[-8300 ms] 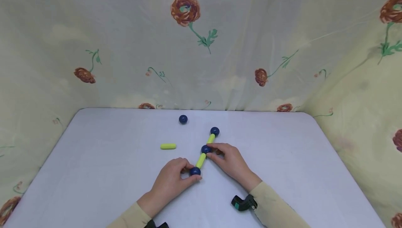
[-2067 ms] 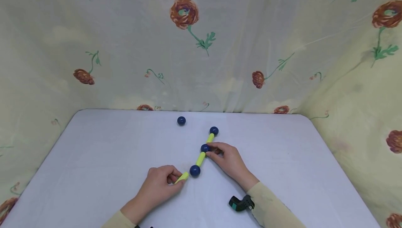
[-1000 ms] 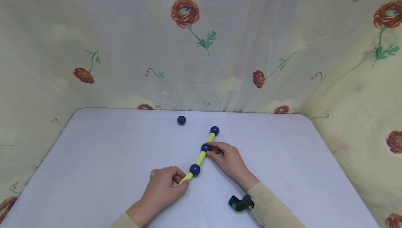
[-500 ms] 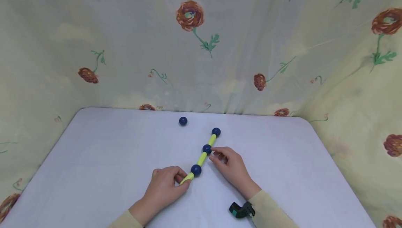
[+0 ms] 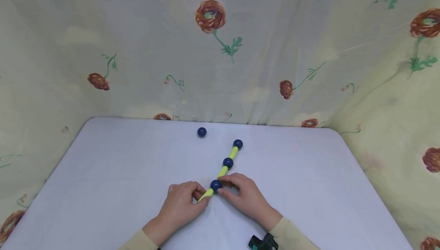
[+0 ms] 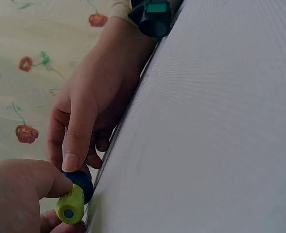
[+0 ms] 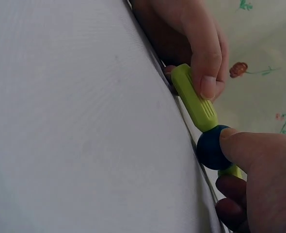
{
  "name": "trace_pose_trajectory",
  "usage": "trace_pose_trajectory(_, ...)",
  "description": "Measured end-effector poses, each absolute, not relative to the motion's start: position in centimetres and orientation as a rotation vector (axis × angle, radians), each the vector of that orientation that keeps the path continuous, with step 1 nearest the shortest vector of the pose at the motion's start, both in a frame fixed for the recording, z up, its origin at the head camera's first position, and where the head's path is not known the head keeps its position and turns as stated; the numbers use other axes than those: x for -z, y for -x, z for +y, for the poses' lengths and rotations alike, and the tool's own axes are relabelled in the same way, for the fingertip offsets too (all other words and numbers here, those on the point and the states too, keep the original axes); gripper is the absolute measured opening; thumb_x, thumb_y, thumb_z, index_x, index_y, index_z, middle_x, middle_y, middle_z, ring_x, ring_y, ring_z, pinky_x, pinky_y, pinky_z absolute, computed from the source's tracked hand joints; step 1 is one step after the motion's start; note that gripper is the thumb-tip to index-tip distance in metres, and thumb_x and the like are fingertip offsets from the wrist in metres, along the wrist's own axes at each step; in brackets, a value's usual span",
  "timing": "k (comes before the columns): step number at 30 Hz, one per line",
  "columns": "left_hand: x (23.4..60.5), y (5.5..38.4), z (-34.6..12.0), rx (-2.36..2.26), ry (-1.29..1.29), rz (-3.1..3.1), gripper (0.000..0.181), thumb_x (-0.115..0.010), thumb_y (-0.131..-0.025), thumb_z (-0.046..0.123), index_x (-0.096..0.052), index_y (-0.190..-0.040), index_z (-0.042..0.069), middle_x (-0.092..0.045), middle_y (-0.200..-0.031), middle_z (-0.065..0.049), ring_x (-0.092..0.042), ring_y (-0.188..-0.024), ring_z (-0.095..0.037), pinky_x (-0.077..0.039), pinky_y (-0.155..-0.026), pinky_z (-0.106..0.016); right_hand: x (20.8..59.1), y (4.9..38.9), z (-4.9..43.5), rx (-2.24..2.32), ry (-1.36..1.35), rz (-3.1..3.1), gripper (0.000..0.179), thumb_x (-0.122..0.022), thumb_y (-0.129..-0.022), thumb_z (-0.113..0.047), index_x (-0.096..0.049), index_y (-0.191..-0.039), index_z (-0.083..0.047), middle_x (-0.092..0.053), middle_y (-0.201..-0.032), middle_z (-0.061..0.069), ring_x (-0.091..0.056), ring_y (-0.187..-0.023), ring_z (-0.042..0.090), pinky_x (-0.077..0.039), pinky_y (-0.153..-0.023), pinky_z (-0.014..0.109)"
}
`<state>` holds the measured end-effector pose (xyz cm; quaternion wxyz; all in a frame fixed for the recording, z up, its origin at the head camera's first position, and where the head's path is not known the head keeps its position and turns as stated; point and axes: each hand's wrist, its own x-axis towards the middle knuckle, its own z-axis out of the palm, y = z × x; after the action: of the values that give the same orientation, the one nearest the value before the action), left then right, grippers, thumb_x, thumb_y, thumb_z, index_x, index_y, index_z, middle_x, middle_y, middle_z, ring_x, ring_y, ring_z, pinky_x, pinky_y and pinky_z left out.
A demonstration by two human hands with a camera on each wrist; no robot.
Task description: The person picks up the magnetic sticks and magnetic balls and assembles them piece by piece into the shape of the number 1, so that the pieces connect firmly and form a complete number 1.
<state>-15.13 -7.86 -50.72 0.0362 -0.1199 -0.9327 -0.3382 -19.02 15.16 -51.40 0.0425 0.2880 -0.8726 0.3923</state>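
Observation:
A chain of dark blue balls and yellow-green magnetic rods runs slantwise over the table, ending in a far ball (image 5: 238,143). After it come a rod (image 5: 233,152), a middle ball (image 5: 228,163), a second rod (image 5: 223,171) and the nearest ball (image 5: 215,185). My left hand (image 5: 183,204) pinches a third rod (image 7: 194,99), whose end touches that nearest ball. Thumb and fingers of my right hand (image 5: 246,198) grip the nearest ball (image 7: 213,148) from its right side. In the left wrist view the rod's free end (image 6: 70,213) shows a small grey disc.
A loose blue ball (image 5: 201,132) lies near the far edge of the white table (image 5: 137,154). Flower-printed cloth (image 5: 261,51) hangs behind and beside the table. A black wrist camera (image 5: 264,242) sits at my right sleeve.
My left hand has left the nearest ball, picked up the loose rod and set it against that ball. My right hand has let go of the middle ball and moved to the nearest one.

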Motion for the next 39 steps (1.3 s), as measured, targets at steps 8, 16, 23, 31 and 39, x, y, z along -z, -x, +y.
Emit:
trace_pose_trajectory(8, 50.59, 15.22, -7.90, 1.041, 0.368, -2.882, 0.012, -0.074, -0.084, 0.037, -0.069, -0.087, 0.027, -0.053, -0.071, 0.023, -0.044, -0.059, 0.000, -0.032, -0.077, -0.037, 51.37, 19.02, 14.81, -1.131, -0.873, -2.691, 0.033, -0.075, -0.088, -0.040, -0.071, -0.118, -0.027, -0.066, -0.107, -0.021, -0.058, -0.095, 0.001, -0.049, -0.079, 0.028)
trace_pose_trajectory(16, 50.63, 15.12, -8.03, 1.045, 0.365, -2.887, 0.013, -0.076, -0.083, 0.037, -0.071, -0.087, 0.026, -0.054, -0.070, 0.022, -0.045, -0.061, 0.001, -0.033, -0.076, -0.038, 51.41, 18.96, 14.55, -1.116, -0.849, -2.692, 0.033, -0.076, -0.087, -0.040, -0.072, -0.116, -0.026, -0.068, -0.106, -0.019, -0.059, -0.095, 0.002, -0.049, -0.078, 0.029)
trace_pose_trajectory(23, 50.61, 15.12, -7.99, 1.041, 0.378, -2.872, 0.015, -0.077, -0.082, 0.039, -0.071, -0.086, 0.027, -0.055, -0.069, 0.024, -0.046, -0.062, 0.002, -0.034, -0.077, -0.038, 51.28, 18.85, 14.45, -1.117, -0.815, -2.710, 0.031, -0.077, -0.086, -0.037, -0.072, -0.115, -0.027, -0.068, -0.105, -0.019, -0.059, -0.095, 0.002, -0.050, -0.079, 0.029)
trace_pose_trajectory(31, 50.77, 15.17, -7.86, 1.060, 0.358, -2.859, 0.011, -0.076, -0.083, 0.037, -0.072, -0.084, 0.027, -0.054, -0.065, 0.025, -0.047, -0.062, 0.002, -0.034, -0.079, -0.038, 51.12, 18.88, 14.37, -1.117, -0.807, -2.727, 0.032, -0.077, -0.086, -0.037, -0.071, -0.116, -0.027, -0.068, -0.104, -0.019, -0.059, -0.094, 0.002, -0.049, -0.079, 0.029)
trace_pose_trajectory(39, 50.68, 15.24, -7.85, 1.062, 0.349, -2.869, 0.011, -0.076, -0.083, 0.037, -0.072, -0.083, 0.027, -0.053, -0.064, 0.025, -0.046, -0.061, 0.002, -0.034, -0.079, -0.039, 51.16, 18.95, 14.35, -1.109, -0.812, -2.724, 0.032, -0.076, -0.087, -0.038, -0.072, -0.117, -0.027, -0.068, -0.105, -0.019, -0.059, -0.094, 0.002, -0.050, -0.079, 0.029)
